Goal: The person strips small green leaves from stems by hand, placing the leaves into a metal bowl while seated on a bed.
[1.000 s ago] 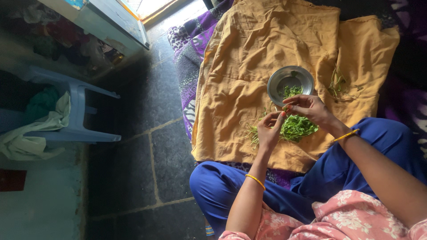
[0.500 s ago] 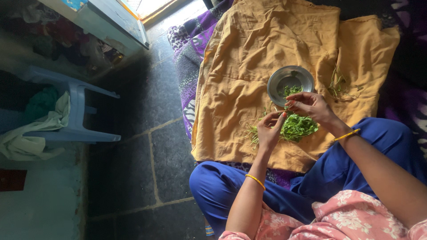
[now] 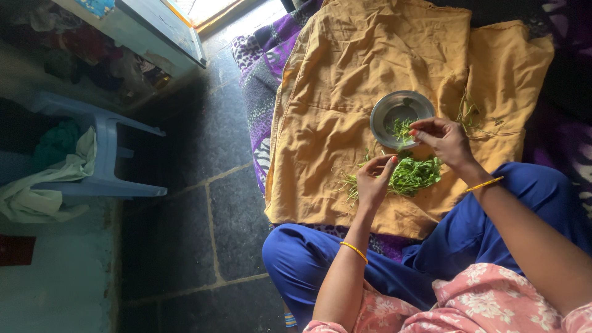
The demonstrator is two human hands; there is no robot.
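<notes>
A pale plastic stool (image 3: 105, 154) draped with cloth stands at the far left on the dark stone floor (image 3: 209, 203). On the mustard cloth (image 3: 345, 80), the left hand (image 3: 374, 180) has its fingers curled narrow, pinching a thin stem. Beside it lies the pile of green leaves (image 3: 414, 174). The right hand (image 3: 445, 139) pinches a sprig at the rim of the steel bowl (image 3: 394, 111), fingers closed.

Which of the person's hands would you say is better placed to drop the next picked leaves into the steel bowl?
Probably the right hand: its fingertips hang at the steel bowl rim, while the left hand sits lower, beside the leafy greens.
</notes>
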